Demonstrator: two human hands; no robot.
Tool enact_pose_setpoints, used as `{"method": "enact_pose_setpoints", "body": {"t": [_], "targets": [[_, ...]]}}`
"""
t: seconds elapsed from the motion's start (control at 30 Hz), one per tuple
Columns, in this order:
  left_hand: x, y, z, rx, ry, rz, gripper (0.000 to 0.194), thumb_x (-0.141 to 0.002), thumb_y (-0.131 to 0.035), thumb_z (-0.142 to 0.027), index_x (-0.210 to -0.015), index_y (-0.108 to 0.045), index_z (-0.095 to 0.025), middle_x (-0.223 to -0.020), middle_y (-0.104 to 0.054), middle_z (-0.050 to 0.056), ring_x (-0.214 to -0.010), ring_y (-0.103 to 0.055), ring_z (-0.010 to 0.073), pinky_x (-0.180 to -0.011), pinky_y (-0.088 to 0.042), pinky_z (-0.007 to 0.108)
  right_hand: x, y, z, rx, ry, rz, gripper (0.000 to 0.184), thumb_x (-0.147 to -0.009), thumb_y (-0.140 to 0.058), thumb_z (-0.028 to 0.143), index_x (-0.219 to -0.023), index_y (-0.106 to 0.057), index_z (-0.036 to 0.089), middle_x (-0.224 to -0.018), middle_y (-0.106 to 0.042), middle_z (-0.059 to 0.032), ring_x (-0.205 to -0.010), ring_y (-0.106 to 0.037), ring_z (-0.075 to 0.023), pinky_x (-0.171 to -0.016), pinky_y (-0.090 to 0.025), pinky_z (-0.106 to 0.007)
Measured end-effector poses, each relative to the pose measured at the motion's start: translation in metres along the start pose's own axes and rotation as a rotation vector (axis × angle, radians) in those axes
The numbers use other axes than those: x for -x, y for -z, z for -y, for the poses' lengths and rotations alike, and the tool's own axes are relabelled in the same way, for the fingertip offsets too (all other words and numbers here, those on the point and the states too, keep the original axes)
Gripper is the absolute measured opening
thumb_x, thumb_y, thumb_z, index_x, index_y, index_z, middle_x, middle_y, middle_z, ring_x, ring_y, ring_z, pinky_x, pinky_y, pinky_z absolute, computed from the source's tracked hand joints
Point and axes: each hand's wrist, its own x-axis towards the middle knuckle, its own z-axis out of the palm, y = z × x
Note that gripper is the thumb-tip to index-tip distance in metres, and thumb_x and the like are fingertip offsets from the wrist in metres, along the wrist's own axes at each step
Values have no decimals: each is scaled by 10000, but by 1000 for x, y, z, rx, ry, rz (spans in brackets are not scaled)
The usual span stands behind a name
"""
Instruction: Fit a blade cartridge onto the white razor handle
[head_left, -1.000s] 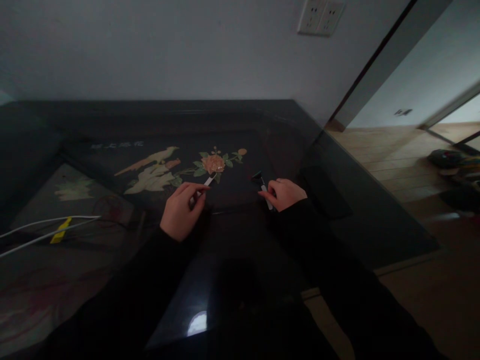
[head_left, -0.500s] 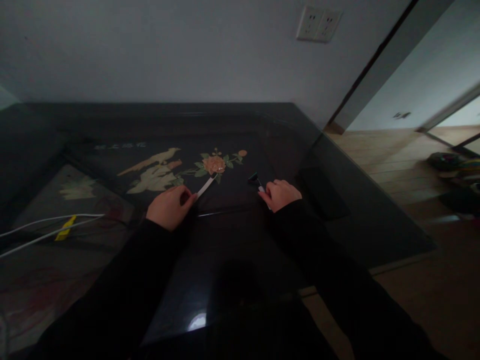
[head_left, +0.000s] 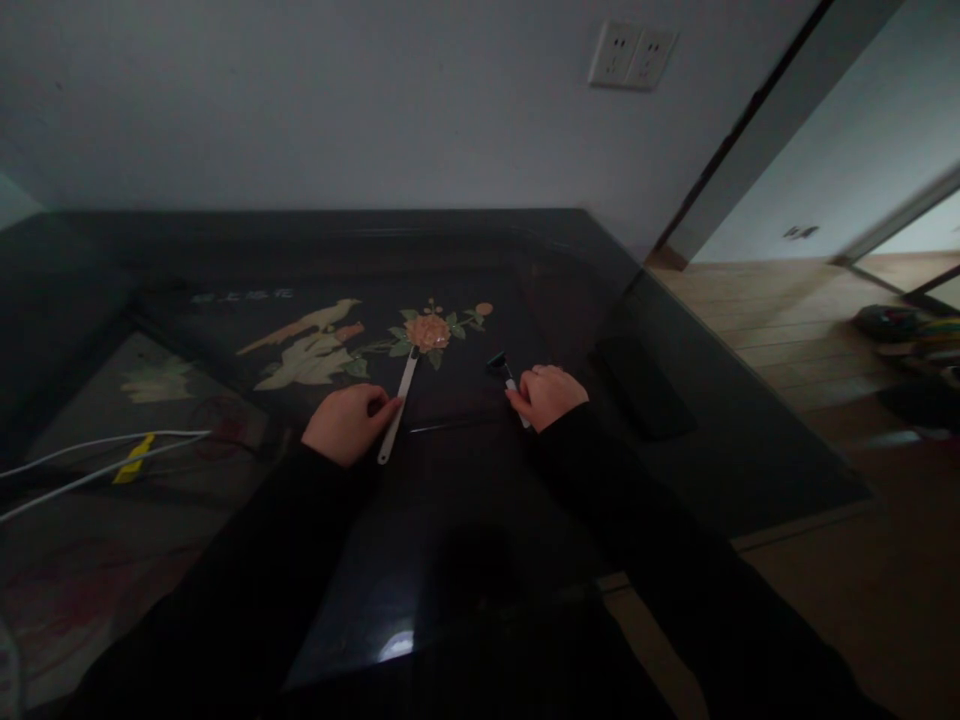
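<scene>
My left hand (head_left: pixel 352 422) is closed with thumb and fingertips pinching a slim, flat white stick (head_left: pixel 406 388). A small hole shows at the stick's near end, and its dark far tip lies just below a printed peach-coloured flower (head_left: pixel 427 331). To the right, my right hand (head_left: pixel 550 396) grips the pale handle of a razor (head_left: pixel 511 386). The razor's dark head points away from me and to the left, close above the dark glossy tabletop (head_left: pixel 480 490); whether it touches is unclear. A gap separates the two tools.
A dark flat rectangular object (head_left: pixel 646 390) lies right of my right hand. White cables (head_left: pixel 90 440) with a yellow tag (head_left: pixel 135 458) cross the table's left side. Behind the table stands a wall with sockets (head_left: pixel 634 55). Wooden floor (head_left: pixel 750 320) shows beyond the right edge.
The white stick has swung steeper, its far tip moving left and its near end now showing below my left hand. My right hand and the razor have shifted slightly left.
</scene>
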Motion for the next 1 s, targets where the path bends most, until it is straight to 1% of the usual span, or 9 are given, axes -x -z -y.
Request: {"method": "enact_pose_setpoints", "body": {"t": [0.13, 0.27, 0.37, 0.5, 0.6, 0.73, 0.8, 0.9, 1.0], "targets": [[1, -4, -7, -7, 6, -38, 350, -843, -447, -433, -607, -579, -210, -629, -606, 46, -586, -548, 193, -554, -343, 290, 0, 1, 0, 11, -14, -3, 310, -908, -455, 367, -840, -677, 161, -933, -680, -129, -934, -603, -252, -750, -426, -342], [2, -3, -13, 1, 52, -8, 391, -826, -440, -487, -621, -611, -201, -642, -615, 54, -597, -545, 192, -552, -323, 283, 1, 0, 0, 14, -32, 8, 311, -910, -453, 371, -878, -676, 156, -965, -679, -126, -955, -598, -249, -765, -415, -334], [2, -3, -18, 66, 95, 17, 382, -794, -469, -498, -619, -624, -195, -633, -612, 53, -597, -538, 190, -556, -305, 281, 1, 0, 0, 13, -32, 6, 313, -913, -461, 382, -885, -674, 154, -970, -679, -128, -960, -596, -246, -766, -408, -324], [4, -5, -28, 147, 114, 26, 350, -769, -498, -468, -600, -629, -191, -597, -608, 38, -570, -533, 171, -564, -316, 276, 4, 2, -2, 2, -25, -3, 372, -922, -451, 458, -849, -670, 167, -961, -678, -115, -947, -599, -239, -748, -403, -313], [5, -9, -40, 186, 101, 35, 354, -778, -496, -462, -612, -640, -184, -585, -611, 24, -562, -543, 155, -560, -332, 265, 5, 5, -7, -43, -47, -37, 424, -920, -431, 517, -810, -658, 176, -941, -673, -104, -924, -602, -235, -727, -399, -311], [0, -18, -62, 221, 93, 40, 361, -796, -499, -458, -637, -658, -175, -581, -618, 15, -554, -545, 142, -545, -347, 254, 2, 7, -24, -131, -109, -124, 386, -914, -451, 504, -812, -643, 186, -930, -661, -98, -903, -599, -232, -717, -392, -309], [-5, -23, -73, 224, 88, 44, 358, -806, -501, -457, -649, -668, -181, -585, -627, 13, -569, -561, 145, -547, -353, 253, 0, 6, -38, -165, -132, -163, 340, -912, -468, 463, -814, -639, 186, -903, -654, -94, -893, -594, -233, -710, -390, -308], [-11, -28, -87, 191, 101, 35, 342, -815, -506, -444, -659, -675, -192, -619, -650, 28, -604, -587, 167, -562, -356, 270, -6, 3, -62, -191, -145, -217, 275, -879, -520, 429, -798, -634, 192, -836, -616, -77, -820, -579, -222, -689, -390, -308], [-14, -29, -98, 136, 111, 23, 328, -826, -507, -432, -667, -680, -202, -657, -672, 45, -651, -614, 196, -589, -363, 289, -10, -2, -81, -232, -104, -198, 220, -823, -603, 413, -863, -658, 204, -794, -577, -55, -776, -563, -208, -708, -415, -310]]}}
